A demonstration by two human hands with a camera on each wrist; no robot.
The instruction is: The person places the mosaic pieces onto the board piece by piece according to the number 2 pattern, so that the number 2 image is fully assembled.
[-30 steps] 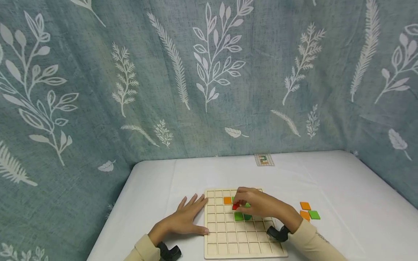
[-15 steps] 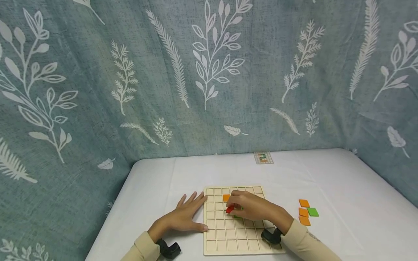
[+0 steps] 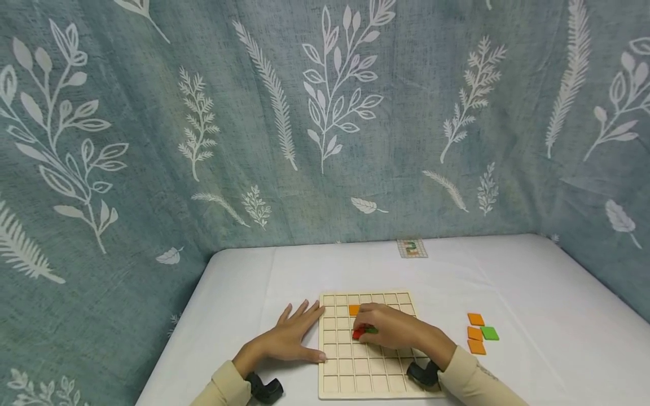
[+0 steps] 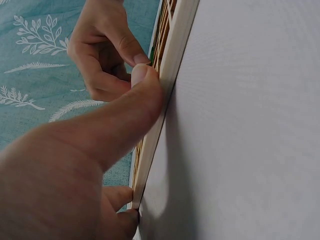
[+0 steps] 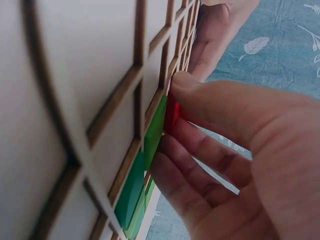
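My right hand (image 3: 388,327) is over a pale wooden grid board (image 3: 350,384), pinching a red square tile (image 3: 358,334) between thumb and fingers. In the right wrist view the red tile (image 5: 171,112) is at the board's surface, beside a light green tile (image 5: 155,132); a teal tile (image 5: 131,190) lies in a cell past that. An orange tile (image 3: 354,310) sits in an upper cell, partly covered by the hand. With fingers spread, my left hand (image 3: 285,343) rests at the board's left edge, and its thumb touches the rim.
Right of the board lie three loose orange tiles (image 3: 475,320) and one green tile (image 3: 490,333) on the white tablecloth (image 3: 244,304). A small card with a coloured grid pattern (image 3: 412,248) is at the far edge. A leaf-print curtain (image 3: 284,214) hangs behind.
My right hand has moved left and nearer over the board with the red tile, with little movement in the last half second. My left hand stays at the board's edge.
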